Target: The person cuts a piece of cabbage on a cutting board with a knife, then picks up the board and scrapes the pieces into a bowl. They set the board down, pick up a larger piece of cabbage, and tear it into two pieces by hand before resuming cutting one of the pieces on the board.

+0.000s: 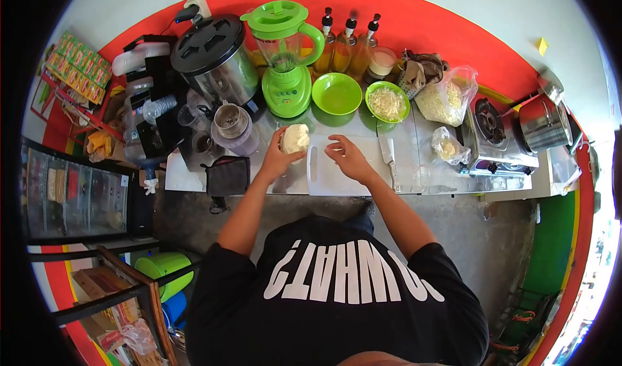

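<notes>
My left hand (275, 160) is wrapped round a pale, cabbage-like chunk (296, 138), held above the left edge of a white cutting board (327, 179). My right hand (350, 160) hovers over the board's right side, fingers loosely bent and apart, holding nothing. A large knife (389, 155) lies to the right of the board, its blade pointing away from me. Beyond the board stand a green bowl (337, 94) and a smaller green bowl (387, 102) heaped with pale shreds.
A green blender (285, 61), a steel urn (214, 58) and pump bottles (343, 45) line the back. Bags of pale shreds (444, 100) sit beside the gas stove (495, 133) at right. A black pouch (228, 175) lies at the front left.
</notes>
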A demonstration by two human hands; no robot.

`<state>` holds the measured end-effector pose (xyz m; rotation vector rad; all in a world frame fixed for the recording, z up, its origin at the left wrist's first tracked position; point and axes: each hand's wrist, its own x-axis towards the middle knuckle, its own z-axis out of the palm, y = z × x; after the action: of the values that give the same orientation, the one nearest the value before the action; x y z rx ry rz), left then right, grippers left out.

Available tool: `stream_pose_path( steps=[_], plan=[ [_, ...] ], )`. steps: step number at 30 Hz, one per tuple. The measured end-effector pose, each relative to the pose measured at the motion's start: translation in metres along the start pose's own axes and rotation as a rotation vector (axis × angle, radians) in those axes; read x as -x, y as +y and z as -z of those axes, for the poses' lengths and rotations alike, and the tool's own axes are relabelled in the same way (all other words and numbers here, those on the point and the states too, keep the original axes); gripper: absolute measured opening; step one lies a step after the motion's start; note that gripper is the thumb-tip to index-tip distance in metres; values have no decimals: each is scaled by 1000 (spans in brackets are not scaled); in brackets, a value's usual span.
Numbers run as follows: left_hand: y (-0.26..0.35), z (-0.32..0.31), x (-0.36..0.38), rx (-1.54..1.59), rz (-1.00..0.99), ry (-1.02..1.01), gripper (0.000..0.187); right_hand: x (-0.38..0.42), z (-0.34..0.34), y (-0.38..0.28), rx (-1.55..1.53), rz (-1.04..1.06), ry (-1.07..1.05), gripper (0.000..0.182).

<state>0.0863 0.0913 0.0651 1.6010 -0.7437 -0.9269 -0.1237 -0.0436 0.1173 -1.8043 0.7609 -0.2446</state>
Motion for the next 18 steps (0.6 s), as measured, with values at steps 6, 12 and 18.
stream_pose_path(
  steps=[6, 12, 18],
  plan=[
    [61, -46, 25, 341, -311, -203, 110, -6, -8, -29, -896, -147, -290, 66],
    [111, -47, 23, 117, -474, -237, 98, 3, 9, -39, -1150, 29, -220, 60],
    [144, -54, 19, 168, -393, -307, 81, 17, 21, -47, -1227, 173, -131, 60]
  ],
)
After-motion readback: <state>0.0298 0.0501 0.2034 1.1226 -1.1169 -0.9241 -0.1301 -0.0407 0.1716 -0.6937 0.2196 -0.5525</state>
